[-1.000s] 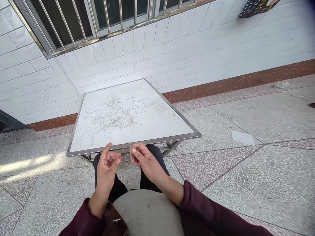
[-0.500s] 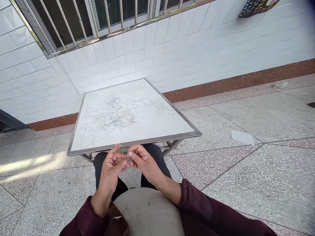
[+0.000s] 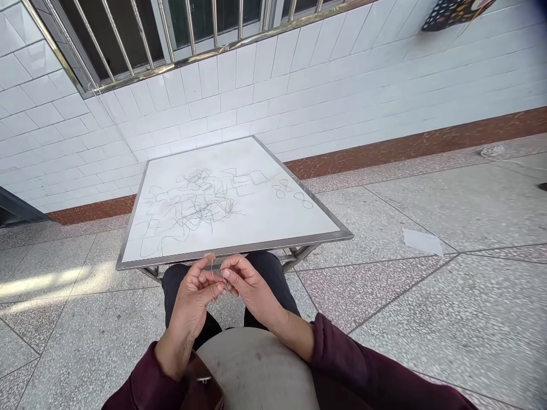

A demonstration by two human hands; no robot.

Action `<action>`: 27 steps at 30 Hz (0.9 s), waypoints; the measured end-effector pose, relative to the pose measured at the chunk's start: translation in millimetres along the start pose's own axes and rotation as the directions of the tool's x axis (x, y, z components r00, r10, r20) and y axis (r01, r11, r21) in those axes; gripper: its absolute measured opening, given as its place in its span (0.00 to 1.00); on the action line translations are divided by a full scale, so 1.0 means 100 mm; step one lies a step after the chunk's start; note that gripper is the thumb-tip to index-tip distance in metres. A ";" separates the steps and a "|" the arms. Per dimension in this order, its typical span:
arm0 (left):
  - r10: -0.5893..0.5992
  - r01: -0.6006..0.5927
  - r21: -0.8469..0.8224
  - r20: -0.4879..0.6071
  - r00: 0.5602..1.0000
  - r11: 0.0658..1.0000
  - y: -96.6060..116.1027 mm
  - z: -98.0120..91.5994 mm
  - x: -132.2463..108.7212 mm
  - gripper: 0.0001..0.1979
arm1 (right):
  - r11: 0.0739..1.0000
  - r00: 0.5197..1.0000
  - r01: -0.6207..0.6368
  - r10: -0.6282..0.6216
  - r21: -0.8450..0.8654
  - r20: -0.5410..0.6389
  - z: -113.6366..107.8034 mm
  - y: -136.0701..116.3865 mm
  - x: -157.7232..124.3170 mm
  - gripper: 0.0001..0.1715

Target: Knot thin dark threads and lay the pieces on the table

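Above my lap, just in front of the table edge, my left hand [image 3: 194, 299] pinches a thin wire [image 3: 212, 269] between thumb and fingers. The wire curves upward near the left index fingertip. My right hand [image 3: 254, 290] meets it from the right, its thumb and index finger closed on the same wire. A tiny greyish-green bit [image 3: 224, 282] shows between the fingertips, too small to name. The fingers hide much of the wire.
On the white table [image 3: 265, 225] with a metal rim lies a tangle of bent thin wires [image 3: 205, 208]. Several small wire rings [image 3: 303, 199] lie at its right. A tiled wall [image 3: 239, 108] with a barred window stands behind. White paper [image 3: 422, 241] is on the floor.
Both hands stay together over the lap, with the fingertips shifted slightly. The greenish bit between them shows less than before. The view has moved a little.
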State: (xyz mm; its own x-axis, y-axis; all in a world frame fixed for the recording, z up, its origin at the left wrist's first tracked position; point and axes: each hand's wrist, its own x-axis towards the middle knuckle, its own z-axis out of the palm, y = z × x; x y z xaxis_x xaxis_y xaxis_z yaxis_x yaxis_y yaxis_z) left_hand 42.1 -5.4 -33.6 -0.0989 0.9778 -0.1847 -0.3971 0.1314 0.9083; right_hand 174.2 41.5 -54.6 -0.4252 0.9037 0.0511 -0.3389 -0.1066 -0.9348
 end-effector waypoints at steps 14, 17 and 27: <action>0.186 -0.176 0.139 -0.062 0.981 0.975 -0.03 0.05 -0.05 0.26 | 0.998 0.998 0.032 -0.029 -0.058 0.056 -0.08 0.02 0.03 0.14; 0.183 -0.171 0.134 -0.077 0.980 0.976 -0.05 0.06 -0.05 0.26 | 0.998 0.998 0.020 -0.016 -0.052 0.067 -0.09 0.02 0.03 0.14; 0.197 -0.176 0.245 -0.062 0.979 0.953 -0.06 0.01 -0.07 0.28 | 0.994 0.994 -0.092 0.087 0.066 0.067 -0.12 -0.03 0.04 0.17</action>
State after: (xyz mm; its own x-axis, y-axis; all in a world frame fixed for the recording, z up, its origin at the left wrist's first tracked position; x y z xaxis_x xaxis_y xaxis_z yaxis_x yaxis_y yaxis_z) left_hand 46.2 -12.4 -37.3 -0.2315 0.9725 -0.0254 -0.1379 -0.0069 0.9904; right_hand 183.9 51.0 -55.6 -0.5085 0.8610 -0.0072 -0.3528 -0.2160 -0.9104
